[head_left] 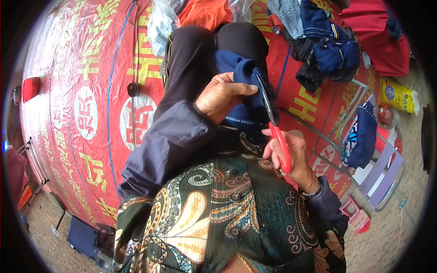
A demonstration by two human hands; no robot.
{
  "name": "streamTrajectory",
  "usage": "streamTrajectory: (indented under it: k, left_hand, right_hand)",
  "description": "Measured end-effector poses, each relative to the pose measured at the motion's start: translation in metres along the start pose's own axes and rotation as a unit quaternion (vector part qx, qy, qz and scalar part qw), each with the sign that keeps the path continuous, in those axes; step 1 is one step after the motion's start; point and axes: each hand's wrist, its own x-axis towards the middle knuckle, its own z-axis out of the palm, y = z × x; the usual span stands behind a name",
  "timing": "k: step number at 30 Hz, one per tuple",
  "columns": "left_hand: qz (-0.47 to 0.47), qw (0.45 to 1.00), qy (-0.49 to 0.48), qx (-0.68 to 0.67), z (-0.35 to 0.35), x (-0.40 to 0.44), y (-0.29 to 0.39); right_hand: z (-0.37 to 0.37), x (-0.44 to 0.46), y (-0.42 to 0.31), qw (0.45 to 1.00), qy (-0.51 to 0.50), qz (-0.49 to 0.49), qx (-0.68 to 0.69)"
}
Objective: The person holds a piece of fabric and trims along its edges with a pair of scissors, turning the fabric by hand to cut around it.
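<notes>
My left hand is closed on a folded edge of dark blue knit cloth, its thumb pressed on top. The cloth lies across my lap, with a line of small white lettering lower down. In my right hand is a pair of scissors with red handles, my fingers around the loops. The scissors' metal blades point away from me and lie along the cloth's edge, just right of my left thumb. Whether the blades are apart cannot be made out.
Red sheeting with yellow characters covers the ground. At upper right lies a pile of dark clothes beside red fabric. A metal-framed chair bears a folded blue garment. Orange cloth and clear plastic lie beyond my knees.
</notes>
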Motion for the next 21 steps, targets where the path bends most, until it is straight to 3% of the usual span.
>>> streamTrajectory:
  k: [4,9,14,17,19,21]
  left_hand:
    - [0.012,1.000,0.001,0.000,-0.001,0.000,-0.001]
    - [0.017,1.000,0.013,-0.020,0.003,0.002,0.003]
    - [0.030,0.999,0.028,-0.021,-0.001,0.002,0.002]
    - [0.055,0.995,0.050,0.071,-0.006,-0.003,0.006]
    - [0.154,0.963,0.119,0.186,0.006,-0.016,0.006]
    - [0.152,0.962,0.098,0.205,0.005,-0.031,-0.001]
  right_hand:
    - [0.003,0.001,0.007,1.000,-0.002,0.011,0.025]
    - [0.003,0.000,0.004,0.997,-0.002,-0.035,-0.072]
    - [0.003,0.000,0.000,0.996,-0.013,-0.042,-0.076]
    - [0.000,0.004,-0.002,0.997,-0.021,-0.043,-0.062]
    - [0.001,0.006,-0.008,0.997,-0.026,-0.045,-0.063]
    - [0.011,0.007,-0.019,0.999,-0.014,-0.031,-0.007]
